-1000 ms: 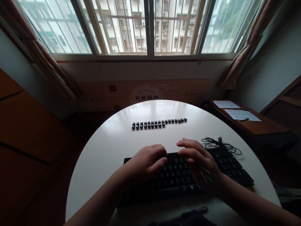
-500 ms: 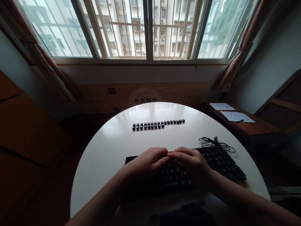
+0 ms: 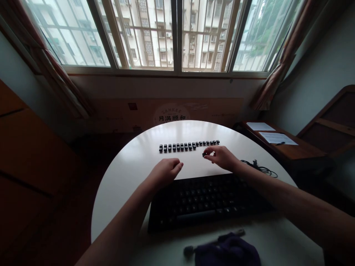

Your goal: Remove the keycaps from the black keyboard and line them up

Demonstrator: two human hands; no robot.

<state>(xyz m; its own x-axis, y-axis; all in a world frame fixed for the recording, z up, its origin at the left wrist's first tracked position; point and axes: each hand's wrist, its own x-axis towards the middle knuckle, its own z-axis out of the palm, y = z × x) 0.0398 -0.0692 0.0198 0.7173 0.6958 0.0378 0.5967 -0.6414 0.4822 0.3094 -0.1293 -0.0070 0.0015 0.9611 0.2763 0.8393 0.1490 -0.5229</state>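
Between the thumb and fingertips of my right hand [image 3: 220, 156] is a small black keycap [image 3: 204, 154], held just over the white table, near the right end of the shorter front row. Beyond it stand two rows of black keycaps [image 3: 177, 147], the back row reaching farther right. My left hand [image 3: 165, 170] hovers over the keyboard's far left edge, fingers curled closed; whatever may be in them is hidden. The black keyboard [image 3: 199, 199] lies below both hands, its right part covered by my right forearm.
A coiled black cable [image 3: 262, 169] lies behind the keyboard at right. Near me are a purple cloth [image 3: 227, 251] and a brush with dark bristles [image 3: 189, 251]. A wooden side table [image 3: 307, 149] with papers [image 3: 277, 138] stands right of the round white table [image 3: 119, 192].
My hands have parted from over the keyboard. The right one has moved forward with a keycap to the rows; the left has drawn left and forward. The wire loop near the right hand no longer shows.
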